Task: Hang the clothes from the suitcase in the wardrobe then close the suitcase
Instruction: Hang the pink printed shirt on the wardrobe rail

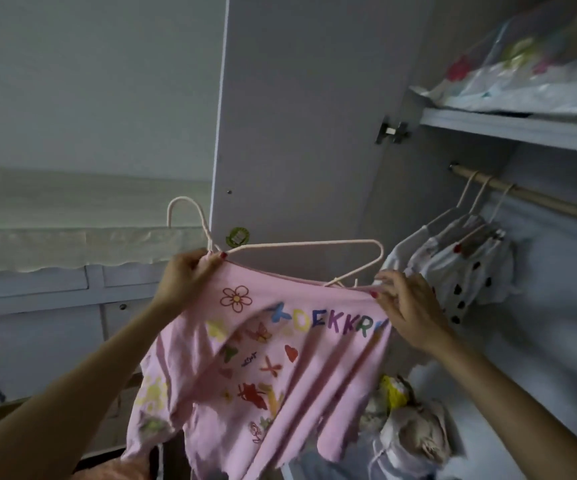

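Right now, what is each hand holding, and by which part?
Both hold the pink printed garment by its top edge: left hand at the left corner beside the pink hanger neck, right hand pinching the right corner.

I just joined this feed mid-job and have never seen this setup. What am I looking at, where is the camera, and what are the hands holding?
There is no machine: a person works bare-handed, and the single picture comes from a camera on their head, looking forward and down. The left hand grips a pink printed garment near the neck of a pale hanger. The right hand pinches the garment's other top edge. To the right is the open wardrobe, whose rail already carries white spotted clothes on hangers. The suitcase is not clearly in view.
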